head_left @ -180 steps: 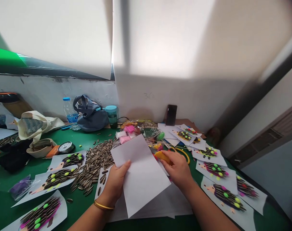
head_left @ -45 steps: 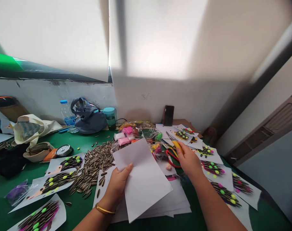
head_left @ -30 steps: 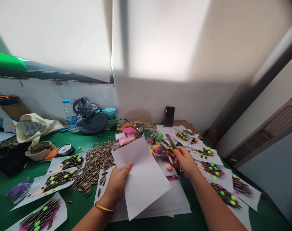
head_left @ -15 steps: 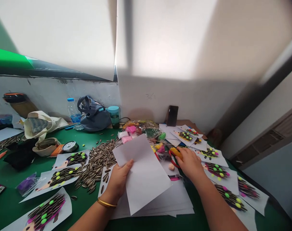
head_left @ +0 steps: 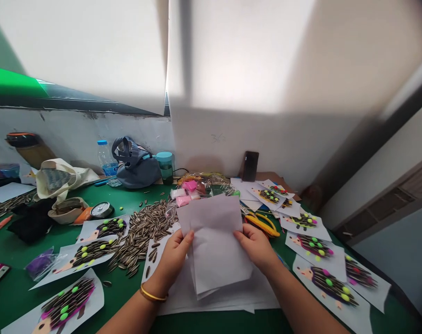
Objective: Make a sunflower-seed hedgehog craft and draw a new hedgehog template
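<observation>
White paper sheets point(head_left: 220, 255), at least two and overlapping unevenly, are held up over a stack of paper point(head_left: 263, 294). My left hand point(head_left: 174, 260) pinches their left edge, thumb on top; a gold bangle circles that wrist. At the right edge, my right hand point(head_left: 258, 248) grips the paper the same way. Just behind that hand lies a yellow-handled tool point(head_left: 265, 225), perhaps pliers or scissors. A heap of sunflower seeds point(head_left: 141, 236) spreads beside my left hand, with a few seeds on a white sheet point(head_left: 151, 255).
Hedgehog pictures made with seeds and bright dots lie at left point(head_left: 89, 253) and right point(head_left: 315, 246). Packets of coloured clay point(head_left: 190, 190) sit behind the paper. A phone point(head_left: 250, 166) leans on the wall. Farther left stand a blue bag point(head_left: 137, 169), a jar point(head_left: 165, 167) and a bottle point(head_left: 106, 160).
My right hand has come back from the yellow-handled tool and taken the paper's right edge. The paper has turned more upright, and a second sheet's edge now shows.
</observation>
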Action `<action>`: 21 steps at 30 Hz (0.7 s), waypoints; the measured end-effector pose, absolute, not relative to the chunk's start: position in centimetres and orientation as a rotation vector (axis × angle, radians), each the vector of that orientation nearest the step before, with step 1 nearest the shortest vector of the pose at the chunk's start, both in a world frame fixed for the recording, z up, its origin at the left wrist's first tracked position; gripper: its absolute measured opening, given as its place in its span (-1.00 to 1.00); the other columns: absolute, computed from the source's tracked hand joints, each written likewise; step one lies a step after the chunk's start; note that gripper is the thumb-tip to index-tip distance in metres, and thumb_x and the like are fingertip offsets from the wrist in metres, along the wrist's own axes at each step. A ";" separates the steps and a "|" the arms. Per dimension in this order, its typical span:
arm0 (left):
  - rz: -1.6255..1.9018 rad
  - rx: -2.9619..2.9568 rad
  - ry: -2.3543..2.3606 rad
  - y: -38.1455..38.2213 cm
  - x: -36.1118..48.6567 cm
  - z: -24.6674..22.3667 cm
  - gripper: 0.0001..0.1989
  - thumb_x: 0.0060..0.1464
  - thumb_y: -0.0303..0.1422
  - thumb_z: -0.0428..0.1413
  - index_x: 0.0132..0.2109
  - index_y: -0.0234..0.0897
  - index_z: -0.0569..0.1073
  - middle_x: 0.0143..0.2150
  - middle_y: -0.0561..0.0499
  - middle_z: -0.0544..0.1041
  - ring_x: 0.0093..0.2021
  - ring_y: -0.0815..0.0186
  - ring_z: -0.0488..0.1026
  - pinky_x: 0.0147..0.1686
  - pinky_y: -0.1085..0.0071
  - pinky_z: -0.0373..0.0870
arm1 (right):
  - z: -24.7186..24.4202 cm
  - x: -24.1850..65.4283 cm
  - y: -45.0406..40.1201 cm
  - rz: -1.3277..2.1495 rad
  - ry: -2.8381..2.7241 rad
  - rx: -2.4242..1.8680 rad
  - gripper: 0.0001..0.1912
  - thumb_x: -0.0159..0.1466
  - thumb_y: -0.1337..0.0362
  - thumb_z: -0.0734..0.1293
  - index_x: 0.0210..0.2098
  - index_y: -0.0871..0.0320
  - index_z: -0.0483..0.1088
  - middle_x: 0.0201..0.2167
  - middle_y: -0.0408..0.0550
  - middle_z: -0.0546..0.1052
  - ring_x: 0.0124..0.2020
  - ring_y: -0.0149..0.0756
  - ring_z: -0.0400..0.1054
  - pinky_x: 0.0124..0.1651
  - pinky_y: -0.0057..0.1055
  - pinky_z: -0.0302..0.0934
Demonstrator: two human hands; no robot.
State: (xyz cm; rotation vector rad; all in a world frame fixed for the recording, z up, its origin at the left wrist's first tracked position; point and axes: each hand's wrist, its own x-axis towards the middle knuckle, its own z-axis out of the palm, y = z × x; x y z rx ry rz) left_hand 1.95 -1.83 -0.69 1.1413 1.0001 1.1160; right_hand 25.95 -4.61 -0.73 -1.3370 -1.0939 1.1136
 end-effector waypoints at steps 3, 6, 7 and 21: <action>1.155 1.212 1.100 -0.8 0.9 -0.5 -0.52 -0.02 -0.06 0.24 -0.06 -0.34 0.57 -0.22 -0.09 0.63 -0.27 0.17 0.53 -0.32 0.39 0.42 | -1.2 27.9 -4.0 1.032 -1.075 -1.385 -0.67 0.14 -0.02 0.40 -0.28 0.09 0.54 -0.41 -0.10 0.59 -0.35 -0.16 0.44 -0.36 -0.36 0.31; 1.232 1.165 1.156 0.2 -0.5 0.2 -0.51 -0.08 -0.06 0.28 -0.08 -0.33 0.56 -0.25 -0.06 0.62 -0.31 0.21 0.51 -0.34 0.41 0.40 | -1.3 29.8 -3.4 0.827 -0.866 -1.328 -0.65 0.15 -0.05 0.38 -0.26 0.09 0.50 -0.36 -0.12 0.59 -0.32 -0.21 0.43 -0.30 -0.38 0.33; 1.222 1.133 1.144 0.4 -1.0 0.6 -0.50 -0.09 -0.05 0.28 -0.08 -0.32 0.54 -0.26 -0.06 0.62 -0.34 0.23 0.51 -0.36 0.41 0.40 | -1.3 30.3 -3.2 0.774 -0.786 -1.306 -0.65 0.14 -0.05 0.38 -0.28 0.09 0.49 -0.36 -0.14 0.58 -0.31 -0.24 0.42 -0.29 -0.40 0.33; 0.024 2.475 1.351 -2.1 0.8 4.5 -0.73 0.07 -0.50 -0.10 -0.25 -0.26 0.49 -0.28 -0.13 0.56 -0.25 0.10 0.48 -0.21 0.24 0.36 | -1.4 30.5 -2.8 0.855 -0.533 -1.144 -0.68 0.13 0.03 0.40 -0.17 0.03 0.45 -0.17 -0.19 0.61 -0.11 -0.26 0.45 -0.14 -0.41 0.38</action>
